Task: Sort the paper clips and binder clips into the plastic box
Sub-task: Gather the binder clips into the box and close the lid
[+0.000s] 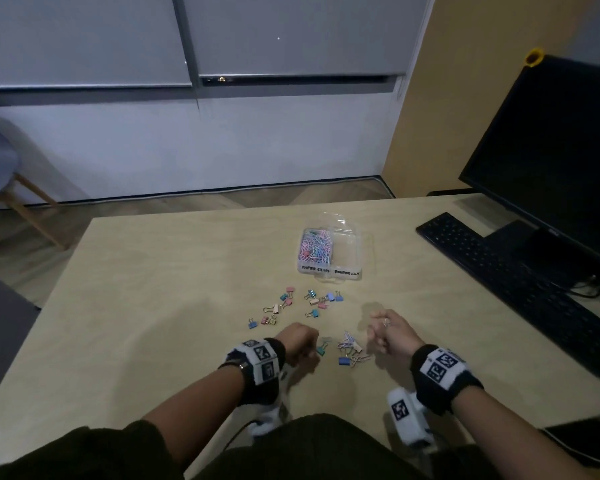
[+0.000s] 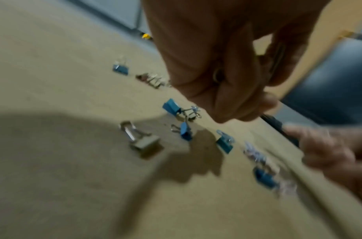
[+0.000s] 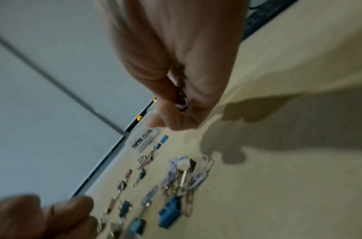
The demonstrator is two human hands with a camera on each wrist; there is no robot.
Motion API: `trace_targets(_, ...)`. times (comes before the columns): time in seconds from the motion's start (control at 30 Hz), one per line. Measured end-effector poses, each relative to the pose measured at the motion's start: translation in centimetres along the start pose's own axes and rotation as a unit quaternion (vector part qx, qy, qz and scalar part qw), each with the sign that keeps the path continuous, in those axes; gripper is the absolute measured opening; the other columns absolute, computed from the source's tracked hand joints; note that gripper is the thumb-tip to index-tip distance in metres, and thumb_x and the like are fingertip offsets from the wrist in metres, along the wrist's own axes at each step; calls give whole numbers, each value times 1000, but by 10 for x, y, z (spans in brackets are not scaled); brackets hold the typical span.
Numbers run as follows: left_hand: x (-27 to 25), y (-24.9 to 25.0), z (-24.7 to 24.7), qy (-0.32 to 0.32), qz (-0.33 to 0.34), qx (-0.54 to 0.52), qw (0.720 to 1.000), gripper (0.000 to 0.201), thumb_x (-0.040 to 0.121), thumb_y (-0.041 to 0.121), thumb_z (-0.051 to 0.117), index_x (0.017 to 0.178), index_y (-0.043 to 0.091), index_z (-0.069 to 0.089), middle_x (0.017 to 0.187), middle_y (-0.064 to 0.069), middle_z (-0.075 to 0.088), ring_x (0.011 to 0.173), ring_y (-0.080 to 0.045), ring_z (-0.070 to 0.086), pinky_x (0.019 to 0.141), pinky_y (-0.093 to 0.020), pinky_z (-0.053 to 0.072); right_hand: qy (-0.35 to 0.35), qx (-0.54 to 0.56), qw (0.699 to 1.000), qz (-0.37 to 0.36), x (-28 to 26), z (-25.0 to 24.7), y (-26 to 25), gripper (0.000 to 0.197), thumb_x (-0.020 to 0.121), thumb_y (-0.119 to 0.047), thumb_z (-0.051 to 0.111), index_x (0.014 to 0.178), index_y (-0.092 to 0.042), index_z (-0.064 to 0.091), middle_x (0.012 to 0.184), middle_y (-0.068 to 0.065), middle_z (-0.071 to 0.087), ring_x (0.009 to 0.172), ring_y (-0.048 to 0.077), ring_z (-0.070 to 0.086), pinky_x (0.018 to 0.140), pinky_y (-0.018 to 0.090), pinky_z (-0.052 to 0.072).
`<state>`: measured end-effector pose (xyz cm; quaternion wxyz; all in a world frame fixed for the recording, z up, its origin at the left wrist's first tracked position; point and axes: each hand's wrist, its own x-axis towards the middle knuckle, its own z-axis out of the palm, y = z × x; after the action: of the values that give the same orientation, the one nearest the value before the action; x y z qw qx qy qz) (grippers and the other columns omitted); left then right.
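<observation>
The clear plastic box (image 1: pixel 346 274) stands mid-table; its left compartment holds pastel paper clips (image 1: pixel 316 247), and its label (image 3: pixel 144 141) reads PAPER CLIPS. Coloured binder clips (image 1: pixel 293 306) lie scattered in front of it. A small mixed pile of paper clips and binder clips (image 1: pixel 350 348) sits between my hands, also seen as the pile (image 3: pixel 184 176). My left hand (image 1: pixel 300 342) is curled just left of the pile; the blurred left wrist view shows small wire clips (image 2: pixel 218 75) inside its curled fingers. My right hand (image 1: pixel 383 327) hovers right of the pile, gripping pink and purple paper clips (image 3: pixel 182 103).
A black keyboard (image 1: pixel 520 289) and a dark monitor (image 1: pixel 551 150) occupy the table's right side. A grey chair (image 1: pixel 0 161) stands on the floor at left. A dark flat object (image 1: pixel 586 441) lies at the near right corner. Bare tabletop (image 1: pixel 153 289) extends to the left.
</observation>
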<state>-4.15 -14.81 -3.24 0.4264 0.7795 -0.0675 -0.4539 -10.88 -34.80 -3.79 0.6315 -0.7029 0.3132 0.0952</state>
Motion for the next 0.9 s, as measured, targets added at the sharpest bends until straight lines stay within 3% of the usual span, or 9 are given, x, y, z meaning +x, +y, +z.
trace_targets(0.1,6,-2,-6,-42,-42,-189,980,25,76,-2,28,57,14,31,44,0,43,32,-9,26,32,-10,18,-16,104,993,57,2,3,-2,25,92,6,28,94,-5,49,65,8,48,48,13,41,40,21,34)
trace_targets(0.17,8,0,-5,-40,-41,-205,977,25,74,-3,27,57,15,30,44,1,41,32,-9,25,33,-8,18,-7,137,988,68,2,5,0,29,87,10,25,77,0,50,60,8,46,45,13,38,32,17,32)
trace_targets(0.27,7,7,-1,-12,-19,-110,994,27,76,-1,37,55,16,37,52,0,39,40,-11,27,41,-13,21,29,53,995,75,4,12,1,29,80,6,28,61,-6,47,42,0,39,33,11,29,31,14,20)
trace_targets(0.4,9,11,6,13,35,5,999,42,84,10,60,52,19,35,53,2,37,44,-11,33,35,-14,27,77,-169,982,27,6,19,-4,30,77,4,44,51,-11,50,56,7,54,55,22,47,58,26,37)
trace_targets(0.47,11,11,13,43,62,72,995,48,83,17,67,52,20,30,53,4,37,52,-11,42,42,-15,35,79,-228,970,12,7,22,-3,32,77,1,46,49,-13,51,60,4,55,68,25,51,68,27,37)
trace_targets(0.6,17,13,31,69,88,219,969,40,76,31,71,58,22,36,72,3,56,74,-16,56,70,-30,46,80,-269,960,-20,3,24,3,29,86,-22,47,58,-14,50,68,6,55,74,25,53,67,30,36)
trace_targets(0.67,18,14,37,71,87,281,953,36,72,41,71,65,24,40,81,1,57,77,-18,54,68,-31,44,83,-279,956,-26,2,25,7,31,83,-34,57,61,-15,46,65,3,52,69,23,51,62,29,35)
trace_targets(0.77,21,10,41,78,76,325,940,30,74,45,64,79,21,46,84,0,55,76,-19,52,68,-32,45,88,-296,950,-32,0,24,10,38,75,-35,70,58,-20,40,58,-3,47,62,18,46,54,27,31)
trace_targets(0.9,22,6,28,45,32,271,961,29,73,36,71,78,26,44,80,7,52,75,-14,50,69,-25,44,76,-315,945,-33,-1,20,13,33,72,-26,74,55,-22,46,68,-4,57,72,16,54,62,26,40)
